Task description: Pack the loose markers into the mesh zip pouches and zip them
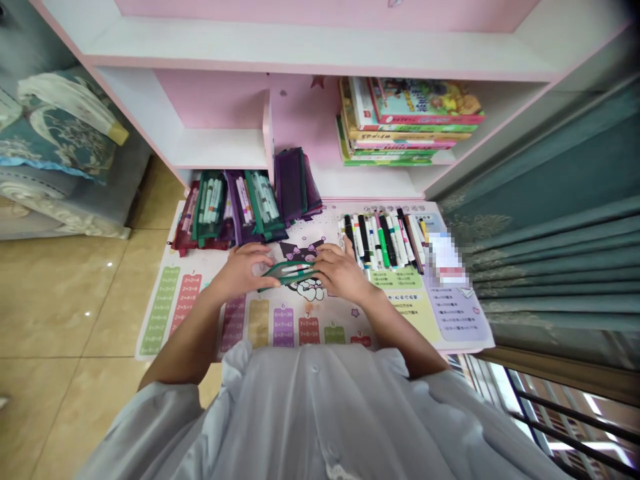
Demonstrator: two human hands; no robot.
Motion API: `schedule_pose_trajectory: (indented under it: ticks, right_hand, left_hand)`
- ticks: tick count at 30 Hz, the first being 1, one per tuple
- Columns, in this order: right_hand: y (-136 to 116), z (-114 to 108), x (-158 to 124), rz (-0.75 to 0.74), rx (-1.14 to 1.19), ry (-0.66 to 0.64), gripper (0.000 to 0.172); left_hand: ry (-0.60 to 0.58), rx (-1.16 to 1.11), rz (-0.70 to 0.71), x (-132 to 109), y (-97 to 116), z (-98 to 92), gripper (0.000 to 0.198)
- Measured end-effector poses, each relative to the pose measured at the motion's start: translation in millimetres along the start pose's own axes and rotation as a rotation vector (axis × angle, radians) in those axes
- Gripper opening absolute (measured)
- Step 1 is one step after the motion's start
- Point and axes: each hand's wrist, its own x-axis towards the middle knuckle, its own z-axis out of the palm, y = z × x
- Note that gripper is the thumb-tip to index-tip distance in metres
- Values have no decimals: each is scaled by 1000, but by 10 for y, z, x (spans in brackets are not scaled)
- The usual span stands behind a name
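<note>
A green-edged mesh pencil pouch (274, 281) lies on the printed desk mat in front of me, with a few white markers (296, 268) showing inside it. My left hand (239, 270) grips the pouch's left end, thumb and fingers curled round the edge. At the other end, my right hand (344, 272) has its fingers closed on the pouch's right side. Just beyond my right hand lies a row of loose markers (383, 240) in white, black and green. Filled pouches (213, 207) in green, purple and red lie beyond my left hand.
Dark purple mesh pouches (290, 180) lean at the shelf divider. A stack of books (405, 127) sits on the pink-and-white shelf (320, 50). A blurred, phone-like object (447, 260) lies by the mat's right edge. Teal curtains (545, 220) hang at the right.
</note>
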Motion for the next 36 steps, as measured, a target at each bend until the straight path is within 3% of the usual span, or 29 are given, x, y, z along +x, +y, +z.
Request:
schedule_pose_trajectory:
  ticks: [4, 10, 13, 22, 27, 36]
  right_hand:
    - [35, -25, -23, 50, -9, 20, 17]
    - [21, -14, -54, 81, -14, 15, 16]
    - [-89, 1, -24, 93, -5, 45, 13]
    - [-636, 162, 318, -20, 82, 60, 26]
    - [-690, 223, 395, 15, 128, 52, 18]
    - [-687, 253, 422, 89, 214, 32, 21]
  left_hand:
    - [-81, 92, -11, -66, -19, -88, 44]
    - [-20, 116, -26, -91, 19, -34, 7]
    - [-16, 105, -30, -83, 54, -16, 9]
    - [-30, 131, -39, -98, 181, -67, 4]
    - [-24, 131, -27, -118, 165, -47, 5]
    - [-20, 122, -26, -120, 134, -27, 4]
